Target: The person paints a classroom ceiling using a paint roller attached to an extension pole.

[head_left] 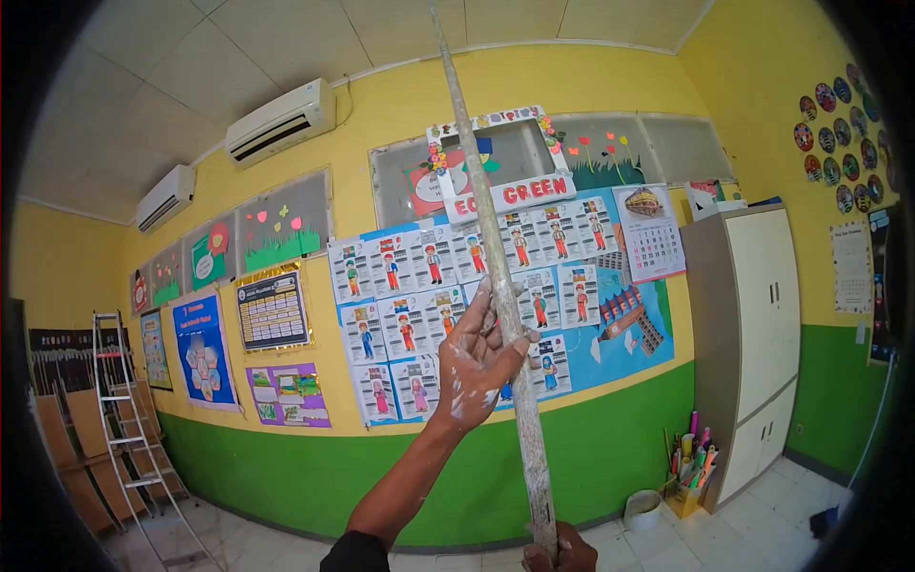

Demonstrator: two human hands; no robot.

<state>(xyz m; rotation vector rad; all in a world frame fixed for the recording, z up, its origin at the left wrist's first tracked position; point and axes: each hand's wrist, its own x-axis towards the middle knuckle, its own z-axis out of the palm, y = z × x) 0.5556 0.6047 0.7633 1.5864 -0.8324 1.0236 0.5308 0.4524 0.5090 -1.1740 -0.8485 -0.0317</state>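
Observation:
A long pole (505, 276), spotted with whitish paint, slants up from the bottom of the view towards the ceiling and narrows with distance. Its far end runs out at the top edge, so whatever is there is hidden. My left hand (474, 367) is closed round the pole at about mid-view, thumb to the right, with white paint smears on the skin. Lower down, my right hand (570, 550) grips the pole near its bottom end, partly cut off by the frame edge.
An aluminium stepladder (124, 429) stands at the left by wooden boards. Posters (400, 267) cover the yellow and green wall ahead, below two air conditioners (281, 122). At the right are a tall cabinet (748, 315), a box of rolled items (688, 498) and a bucket (642, 512).

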